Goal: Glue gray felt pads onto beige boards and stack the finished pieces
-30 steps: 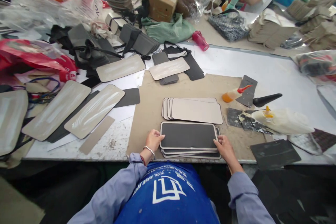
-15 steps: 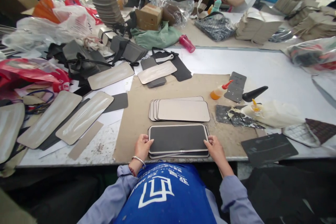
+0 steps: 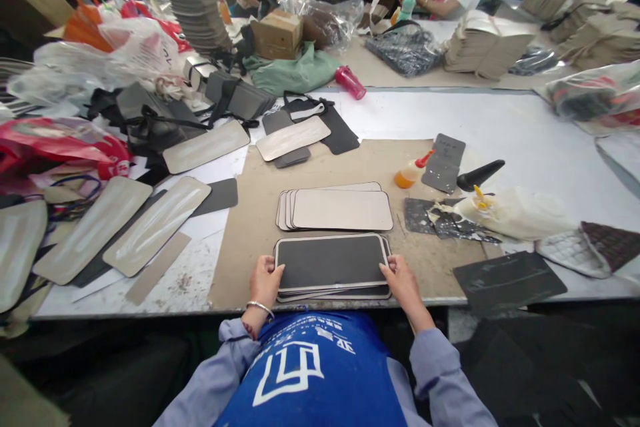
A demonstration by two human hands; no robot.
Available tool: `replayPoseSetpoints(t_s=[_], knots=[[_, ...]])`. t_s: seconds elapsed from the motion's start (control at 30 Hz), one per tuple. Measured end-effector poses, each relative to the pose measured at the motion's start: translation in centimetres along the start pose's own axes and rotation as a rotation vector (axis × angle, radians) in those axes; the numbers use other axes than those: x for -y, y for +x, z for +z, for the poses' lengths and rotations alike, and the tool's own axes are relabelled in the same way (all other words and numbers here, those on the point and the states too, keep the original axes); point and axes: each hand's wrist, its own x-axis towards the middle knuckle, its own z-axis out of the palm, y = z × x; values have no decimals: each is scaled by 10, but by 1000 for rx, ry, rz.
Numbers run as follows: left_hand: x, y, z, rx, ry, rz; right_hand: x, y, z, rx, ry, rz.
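Observation:
A dark grey rectangular panel with a pale border point(image 3: 330, 261) lies on top of a small stack of similar panels at the table's front edge. My left hand point(image 3: 267, 278) pinches its left end, thumb on top and fingers at the side. At the right end, my right hand point(image 3: 401, 281) grips the same panel between thumb and fingers. Just beyond it sits a pile of beige rounded panels point(image 3: 343, 209), slightly fanned to the left. Both piles rest on a brown cardboard sheet point(image 3: 240, 240).
Glossy beige panels point(image 3: 157, 227) lie at left. To the right are an orange-filled bottle point(image 3: 407, 177), a black-handled tool point(image 3: 480, 175), a whitish plastic bag point(image 3: 520, 215) and a dark sheet point(image 3: 510, 282). Bags and stacked boards crowd the back, where two people stand.
The view has shifted slightly, so everything sits a little further left. Both hands keep their hold on the panel's ends; the top panel appears slightly askew over the stack.

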Motion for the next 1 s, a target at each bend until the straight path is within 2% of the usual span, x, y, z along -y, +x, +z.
replayPoseSetpoints(t_s=[0.17,0.4,0.57,0.63,0.7,0.77,0.83,0.93,1.0], knots=[[0,0,1,-14,-157,-20,-2,1,1,13,-29,15],[6,6,3,-31,-231,-55,3,6,0,7,-119,53],[8,6,-1,-17,-202,-55,4,3,2,-11,-131,23],[9,4,-5,-29,-111,-25,4,2,3,-24,-139,16],[8,0,-9,-95,76,97,4,1,4,-22,-139,13],[5,-5,-11,-187,312,311,5,1,5,-19,-139,8],[1,-10,-7,-205,487,553,5,0,5,-31,-148,1],[-8,-13,10,-19,639,880,6,0,5,-49,-165,3],[-12,-12,24,126,711,1020,5,-1,7,-45,-173,0]])
